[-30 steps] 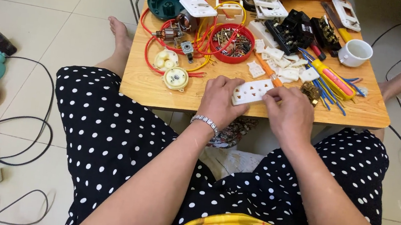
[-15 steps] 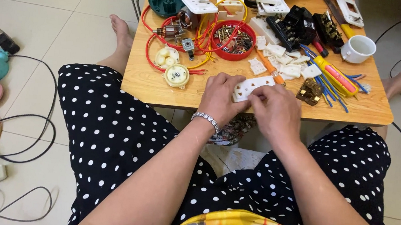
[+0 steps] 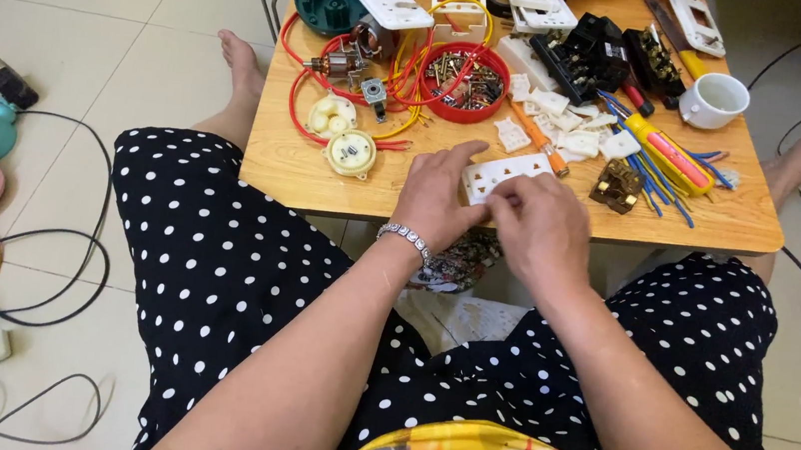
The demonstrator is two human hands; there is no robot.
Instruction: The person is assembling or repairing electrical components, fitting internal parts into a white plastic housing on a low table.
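1. Both your hands are together at the near edge of the low wooden table (image 3: 326, 171). Your left hand (image 3: 436, 199) and right hand (image 3: 539, 229) pinch the same white rectangular plastic socket faceplate (image 3: 502, 174) from either side, index finger of the left stretched along its top.
2. The faceplate lies flat on the tabletop, tilted slightly, with small dark pin holes showing on its face. Only its upper half shows; your right hand covers the rest, so I cannot tell what your fingertips work at.
3. The plate sits just beside the table edge. A slip could send it, or any small part in it, down onto your polka-dot lap.
4. The orange-handled screwdriver (image 3: 535, 142) lies just beyond the plate, and the loose white plastic pieces (image 3: 572, 134) near it. A wide push of your knuckles could scatter them.
5. The round red dish of small metal screws (image 3: 462, 81) and the tangle of red wire (image 3: 304, 119) stand farther back, less likely to be knocked.
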